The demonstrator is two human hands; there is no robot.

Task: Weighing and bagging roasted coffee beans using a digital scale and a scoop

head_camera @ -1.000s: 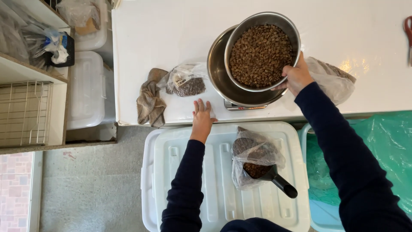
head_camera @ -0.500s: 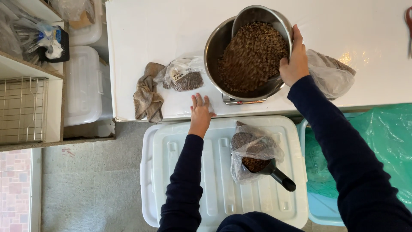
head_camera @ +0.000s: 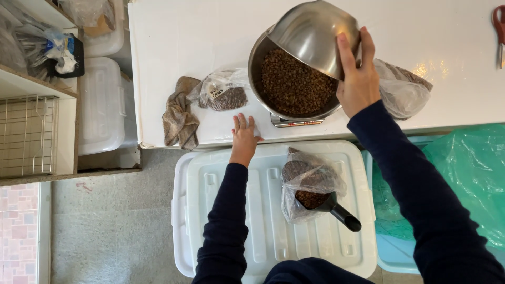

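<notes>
- White tabletop point(head_camera: 173, 47) fills the upper part of the head view, with grey floor below it and a white lidded storage bin point(head_camera: 268, 231) standing against the table's near edge.
- On the table, a large steel bowl point(head_camera: 263, 63) sits on a small scale point(head_camera: 294, 122) and holds a heap of brown beans point(head_camera: 294, 87).
- The right hand point(head_camera: 357, 79) grips a smaller steel bowl point(head_camera: 313, 34) by its rim, fingers closed over the edge, and holds it tipped upside down above the large bowl, its outer side facing the camera.
- The left hand point(head_camera: 244, 131) lies flat on the table's near edge with the fingers together, holding nothing, just left of the scale.
- A small clear bag of beans point(head_camera: 223, 92) rests on the table near the left hand, and a crumpled brown cloth point(head_camera: 180, 115) lies just beside that bag.
- Behind the right hand, a crumpled plastic bag point(head_camera: 402, 92) lies on the table.
- On the bin lid, another clear bag of beans point(head_camera: 310, 184) lies with a black scoop point(head_camera: 336, 210) poking out of it.
- Green plastic sheeting point(head_camera: 463, 179) lies to the right of the bin.
- At far left stand white shelves with a wire rack point(head_camera: 26, 134).
</notes>
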